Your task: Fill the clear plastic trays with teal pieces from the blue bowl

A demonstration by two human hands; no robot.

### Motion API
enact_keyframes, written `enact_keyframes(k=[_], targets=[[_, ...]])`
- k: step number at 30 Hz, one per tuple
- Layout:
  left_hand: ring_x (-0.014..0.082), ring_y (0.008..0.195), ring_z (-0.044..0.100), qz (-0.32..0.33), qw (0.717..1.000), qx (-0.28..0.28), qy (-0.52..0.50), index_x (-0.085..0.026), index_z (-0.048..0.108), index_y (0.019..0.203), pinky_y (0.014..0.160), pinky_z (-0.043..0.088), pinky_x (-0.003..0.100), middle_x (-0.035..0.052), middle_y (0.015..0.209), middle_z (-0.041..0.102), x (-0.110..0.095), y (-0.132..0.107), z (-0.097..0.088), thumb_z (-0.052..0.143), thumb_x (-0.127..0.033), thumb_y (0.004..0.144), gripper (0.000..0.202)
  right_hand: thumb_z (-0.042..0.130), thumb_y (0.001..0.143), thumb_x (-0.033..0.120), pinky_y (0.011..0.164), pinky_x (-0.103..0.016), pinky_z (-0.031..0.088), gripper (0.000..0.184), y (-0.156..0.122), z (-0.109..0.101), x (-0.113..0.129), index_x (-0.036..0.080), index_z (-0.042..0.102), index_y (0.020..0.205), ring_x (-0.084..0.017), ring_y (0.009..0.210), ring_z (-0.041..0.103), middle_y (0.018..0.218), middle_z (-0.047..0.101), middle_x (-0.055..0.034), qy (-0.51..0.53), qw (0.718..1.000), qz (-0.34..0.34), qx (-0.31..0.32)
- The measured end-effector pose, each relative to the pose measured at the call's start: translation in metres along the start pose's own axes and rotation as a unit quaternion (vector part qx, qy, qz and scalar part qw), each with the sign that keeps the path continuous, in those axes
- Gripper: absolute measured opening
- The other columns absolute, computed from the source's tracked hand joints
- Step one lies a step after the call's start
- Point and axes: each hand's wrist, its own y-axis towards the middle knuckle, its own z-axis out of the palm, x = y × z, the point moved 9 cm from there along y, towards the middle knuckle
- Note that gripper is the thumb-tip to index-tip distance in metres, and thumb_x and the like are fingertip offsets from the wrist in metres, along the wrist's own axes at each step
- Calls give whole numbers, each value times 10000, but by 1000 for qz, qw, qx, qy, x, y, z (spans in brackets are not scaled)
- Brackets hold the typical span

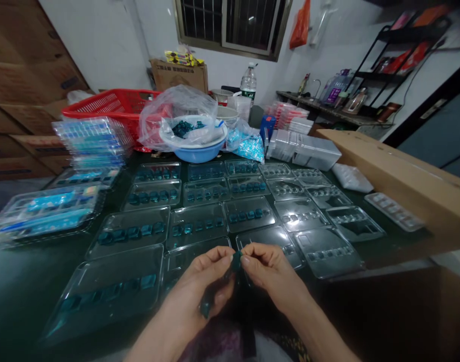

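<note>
My left hand (202,281) and my right hand (270,269) meet above the near edge of the table. Between their fingertips both pinch a small teal piece (236,260), whose exact kind I cannot make out. Another teal piece (205,307) shows under the curled lower fingers of my left hand. Just beyond lie clear plastic trays in rows. One clear tray (252,208) has teal pieces in its compartments, as do several to its left. A tray on the right (331,239) shows clear compartments without teal pieces.
At the back, a blue basin (200,153) bears a white bowl with teal pieces in a plastic bag. A red basket (112,95) and stacked filled trays (94,143) stand left. A cardboard box (396,171) borders the right side. A water bottle (248,83) stands behind.
</note>
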Motion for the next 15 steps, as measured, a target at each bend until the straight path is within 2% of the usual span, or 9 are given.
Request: enact_keyframes(k=[6, 11, 15], targets=[[29, 367, 285, -18, 1000, 22, -3, -162, 509, 681, 348, 140, 165, -52, 459, 334, 6, -2, 1, 493, -262, 769, 134, 495, 793, 256, 508, -189, 294, 182, 1, -2, 10, 133, 566, 679, -77, 553, 369, 597, 438, 25, -58, 998, -27, -19], [28, 375, 311, -12, 1000, -3, -5, -165, 535, 745, 343, 141, 162, -37, 521, 389, 10, 0, -6, 532, -248, 742, 83, 481, 800, 268, 493, -188, 294, 183, 3, -3, 9, 137, 550, 692, -79, 544, 374, 599, 443, 26, -75, 996, -25, -33], [22, 366, 312, -54, 996, 34, -60, -154, 507, 661, 337, 169, 146, -28, 500, 395, 21, -1, -3, 496, -223, 763, 124, 520, 780, 288, 471, -179, 272, 195, 2, -1, 3, 140, 527, 654, -68, 521, 347, 567, 407, 39, -42, 999, -21, -22]])
